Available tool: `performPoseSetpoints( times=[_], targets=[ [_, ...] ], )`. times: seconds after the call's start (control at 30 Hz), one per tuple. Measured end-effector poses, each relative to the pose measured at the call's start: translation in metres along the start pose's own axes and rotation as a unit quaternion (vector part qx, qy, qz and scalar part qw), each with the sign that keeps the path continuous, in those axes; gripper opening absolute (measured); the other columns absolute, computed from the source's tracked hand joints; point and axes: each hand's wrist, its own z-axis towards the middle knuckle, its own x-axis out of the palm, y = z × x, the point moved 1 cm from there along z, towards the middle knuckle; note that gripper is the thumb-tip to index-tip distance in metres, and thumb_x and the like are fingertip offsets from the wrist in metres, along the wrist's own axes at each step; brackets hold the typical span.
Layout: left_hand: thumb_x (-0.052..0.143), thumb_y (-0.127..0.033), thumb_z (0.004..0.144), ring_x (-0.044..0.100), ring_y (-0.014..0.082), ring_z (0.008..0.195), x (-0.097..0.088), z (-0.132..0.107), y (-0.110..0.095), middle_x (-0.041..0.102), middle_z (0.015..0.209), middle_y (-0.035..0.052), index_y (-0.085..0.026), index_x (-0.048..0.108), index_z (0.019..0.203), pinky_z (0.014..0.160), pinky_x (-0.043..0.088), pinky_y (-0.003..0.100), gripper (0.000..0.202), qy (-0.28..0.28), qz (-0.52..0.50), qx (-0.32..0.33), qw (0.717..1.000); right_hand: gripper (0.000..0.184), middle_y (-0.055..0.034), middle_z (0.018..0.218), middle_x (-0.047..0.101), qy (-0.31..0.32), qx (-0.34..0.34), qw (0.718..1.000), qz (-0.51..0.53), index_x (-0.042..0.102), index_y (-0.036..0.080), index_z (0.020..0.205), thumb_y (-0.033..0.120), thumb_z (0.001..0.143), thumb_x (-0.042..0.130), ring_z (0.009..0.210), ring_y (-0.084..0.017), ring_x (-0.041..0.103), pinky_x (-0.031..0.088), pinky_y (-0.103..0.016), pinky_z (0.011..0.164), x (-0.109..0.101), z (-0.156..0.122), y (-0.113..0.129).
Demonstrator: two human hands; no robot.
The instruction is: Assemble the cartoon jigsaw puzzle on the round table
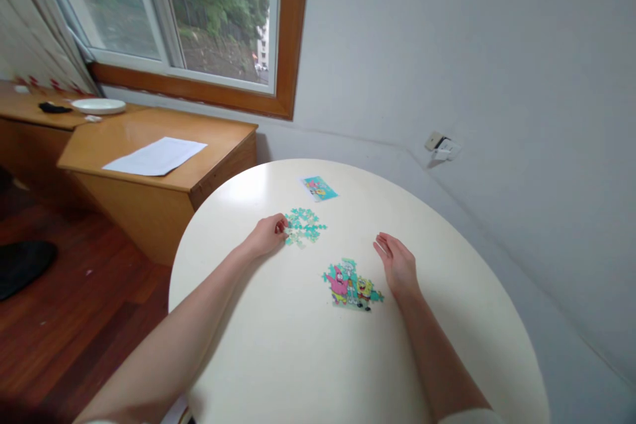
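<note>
A round cream table (pixel 298 358) carries a partly joined cartoon jigsaw (pixel 352 284) near its middle. Farther back lies a heap of loose teal puzzle pieces (pixel 305 225). My left hand (pixel 268 236) reaches into the left edge of that heap with its fingers curled on a piece. My right hand (pixel 397 266) rests on the table just right of the joined jigsaw, fingers stretched out and holding nothing. A small picture card (pixel 318 188) with the same cartoon lies beyond the heap.
A wooden cabinet (pixel 163 172) with a white sheet of paper (pixel 155 156) stands left of the table under a window. A white plate (pixel 98 106) sits farther left. A wall socket (pixel 442 144) is on the right wall. Dark wooden floor lies at left.
</note>
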Motion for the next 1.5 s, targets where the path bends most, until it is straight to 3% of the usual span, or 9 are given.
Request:
performPoseSetpoints(
  times=[0.23,0.4,0.5,0.6,0.7,0.83,1.03,1.27,1.5],
  targets=[
    [0.054,-0.020,0.064,0.049,0.0119,0.057,-0.003,-0.003,-0.001,0.055,0.060,-0.0020,-0.015,0.061,0.077,0.058,0.037,0.023,0.016,-0.046,-0.029,-0.003,0.999,0.027,-0.0055,0.080,0.067,0.030,-0.013,0.999,-0.020,0.065,0.018,0.070,0.044,0.061,0.069,0.085,-0.020,0.062,0.049,-0.041,0.087,-0.002,0.001,-0.005],
    [0.054,-0.027,0.067,0.051,0.0120,0.056,-0.002,0.002,-0.014,0.062,0.063,0.0027,-0.013,0.060,0.069,0.057,0.040,0.024,0.015,-0.092,-0.185,-0.030,0.978,0.025,-0.0055,0.079,0.066,0.038,-0.036,0.997,-0.054,0.064,0.019,0.070,0.043,0.066,0.064,0.084,-0.019,0.061,0.050,-0.041,0.085,0.000,0.000,-0.007],
    [0.056,-0.031,0.068,0.052,0.0112,0.053,0.005,0.008,-0.032,0.066,0.066,0.0048,-0.012,0.060,0.068,0.054,0.041,0.024,0.019,-0.068,-0.260,-0.047,0.962,0.024,-0.0049,0.078,0.066,0.036,-0.030,0.997,-0.054,0.064,0.018,0.069,0.042,0.064,0.064,0.081,-0.018,0.061,0.050,-0.040,0.083,0.001,0.000,-0.006],
    [0.059,-0.029,0.068,0.054,0.0109,0.052,0.019,0.011,-0.051,0.066,0.062,0.0042,-0.012,0.062,0.067,0.054,0.042,0.023,0.018,-0.002,-0.306,-0.041,0.951,0.023,-0.0045,0.077,0.066,0.032,-0.026,0.997,-0.060,0.064,0.018,0.067,0.041,0.063,0.064,0.079,-0.018,0.060,0.049,-0.040,0.083,0.002,-0.001,-0.004],
    [0.059,-0.023,0.070,0.056,0.0106,0.051,0.035,0.006,-0.060,0.067,0.065,0.0047,-0.011,0.063,0.085,0.056,0.045,0.024,0.020,-0.012,-0.369,-0.053,0.928,0.023,-0.0046,0.078,0.067,0.039,-0.026,0.995,-0.086,0.064,0.018,0.067,0.041,0.064,0.062,0.078,-0.017,0.060,0.048,-0.040,0.084,0.004,-0.004,-0.003],
    [0.058,-0.017,0.070,0.057,0.0112,0.051,0.047,-0.006,-0.060,0.067,0.063,0.0063,-0.009,0.062,0.085,0.057,0.045,0.025,0.018,-0.033,-0.394,-0.076,0.915,0.024,-0.0055,0.079,0.067,0.048,-0.030,0.988,-0.142,0.065,0.018,0.068,0.042,0.065,0.060,0.077,-0.018,0.060,0.047,-0.040,0.083,0.006,-0.007,0.000],
    [0.059,-0.016,0.070,0.059,0.0111,0.056,0.043,-0.012,-0.067,0.068,0.066,0.0050,-0.011,0.063,0.077,0.059,0.046,0.023,0.009,-0.029,-0.391,-0.054,0.918,0.033,-0.0074,0.077,0.068,0.057,-0.047,0.973,-0.219,0.065,0.017,0.071,0.049,0.065,0.058,0.075,-0.021,0.061,0.047,-0.040,0.078,0.009,-0.009,0.004],
    [0.064,-0.019,0.071,0.065,0.0153,0.065,0.041,-0.017,-0.078,0.068,0.065,0.0043,-0.012,0.063,0.073,0.069,0.051,0.028,0.008,0.043,-0.397,-0.084,0.913,0.035,-0.0075,0.076,0.068,0.054,-0.049,0.968,-0.240,0.065,0.017,0.071,0.050,0.065,0.057,0.075,-0.021,0.061,0.046,-0.039,0.076,0.009,-0.010,0.005],
    [0.061,-0.019,0.074,0.068,0.0202,0.074,0.044,-0.019,-0.078,0.066,0.061,0.0025,-0.010,0.060,0.082,0.071,0.050,0.029,0.011,0.073,-0.417,-0.100,0.900,0.034,-0.0072,0.077,0.069,0.061,-0.052,0.963,-0.256,0.066,0.018,0.071,0.050,0.066,0.057,0.075,-0.021,0.060,0.046,-0.037,0.075,0.008,-0.010,0.005]
  ],
)
